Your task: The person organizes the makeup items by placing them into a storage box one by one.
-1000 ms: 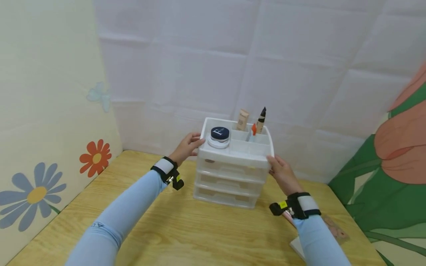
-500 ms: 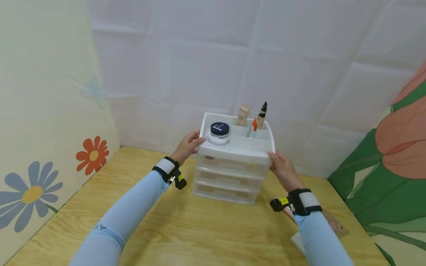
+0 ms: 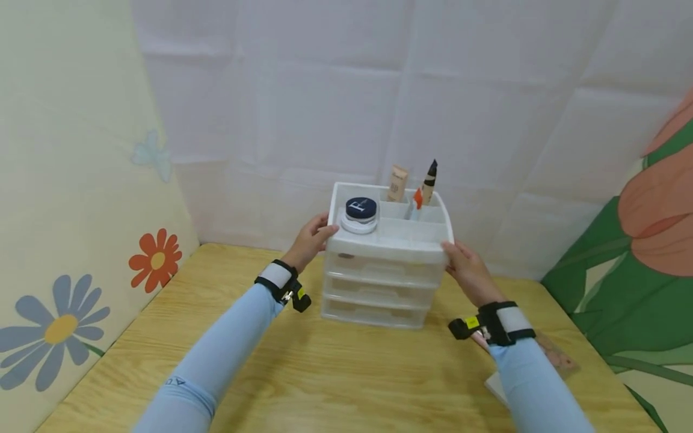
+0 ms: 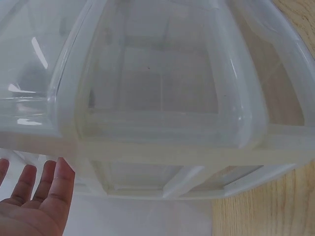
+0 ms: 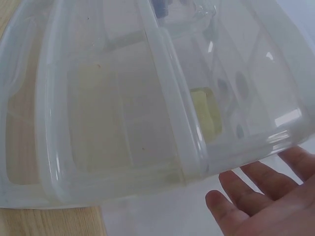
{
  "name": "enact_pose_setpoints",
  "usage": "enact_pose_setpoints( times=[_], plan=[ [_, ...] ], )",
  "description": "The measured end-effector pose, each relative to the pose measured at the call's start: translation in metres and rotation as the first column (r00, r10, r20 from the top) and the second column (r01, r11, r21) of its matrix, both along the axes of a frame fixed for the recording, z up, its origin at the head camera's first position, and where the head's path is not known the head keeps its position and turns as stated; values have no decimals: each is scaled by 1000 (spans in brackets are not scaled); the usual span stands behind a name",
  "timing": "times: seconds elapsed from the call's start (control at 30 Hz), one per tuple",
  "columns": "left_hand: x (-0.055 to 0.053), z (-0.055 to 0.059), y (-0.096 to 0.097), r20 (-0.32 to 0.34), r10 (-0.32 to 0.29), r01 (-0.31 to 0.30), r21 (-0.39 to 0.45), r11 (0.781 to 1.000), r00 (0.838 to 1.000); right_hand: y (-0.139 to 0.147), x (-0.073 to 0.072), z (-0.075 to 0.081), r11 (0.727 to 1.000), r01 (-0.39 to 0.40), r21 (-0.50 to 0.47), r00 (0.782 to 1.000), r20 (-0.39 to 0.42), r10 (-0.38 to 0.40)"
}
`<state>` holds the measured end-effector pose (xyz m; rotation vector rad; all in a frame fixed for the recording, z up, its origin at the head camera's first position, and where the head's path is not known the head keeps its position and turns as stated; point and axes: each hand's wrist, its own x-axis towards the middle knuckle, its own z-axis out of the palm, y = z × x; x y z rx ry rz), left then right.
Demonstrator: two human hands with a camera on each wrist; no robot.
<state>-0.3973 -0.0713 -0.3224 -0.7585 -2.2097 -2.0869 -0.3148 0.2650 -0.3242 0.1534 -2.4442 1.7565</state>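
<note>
A white drawer organizer with clear drawers stands upright on the wooden table. At its upper left side, my left hand holds the top, thumb on the rim and fingers along the side. My right hand grips the upper right corner the same way, thumb at the front edge. On the open top sit a round powder case with a dark blue lid, a beige tube, a black-tipped beige tube and an orange-tipped item. Something yellow shows inside the top drawer.
Under and beside my right forearm lie a white flat item, a pinkish item and a brownish patterned flat piece. White cloth hangs close behind the organizer. Printed flower panels flank the table.
The head view shifts slightly, and the organizer and both hands appear a little higher and farther right. Both hands keep hold of its top sides.
</note>
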Motion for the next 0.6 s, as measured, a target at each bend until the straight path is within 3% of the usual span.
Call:
enact_pose_setpoints(
  times=[0.23,0.6],
  plan=[
    [1,-4,1,27,-1,1,-7,1000,1000,3,1,-3,1000,-17,3,1000,0,17],
    [0,0,0,30,-10,10,-17,1000,999,-1,6,7,993,43,106,999,-15,-42]
  ],
)
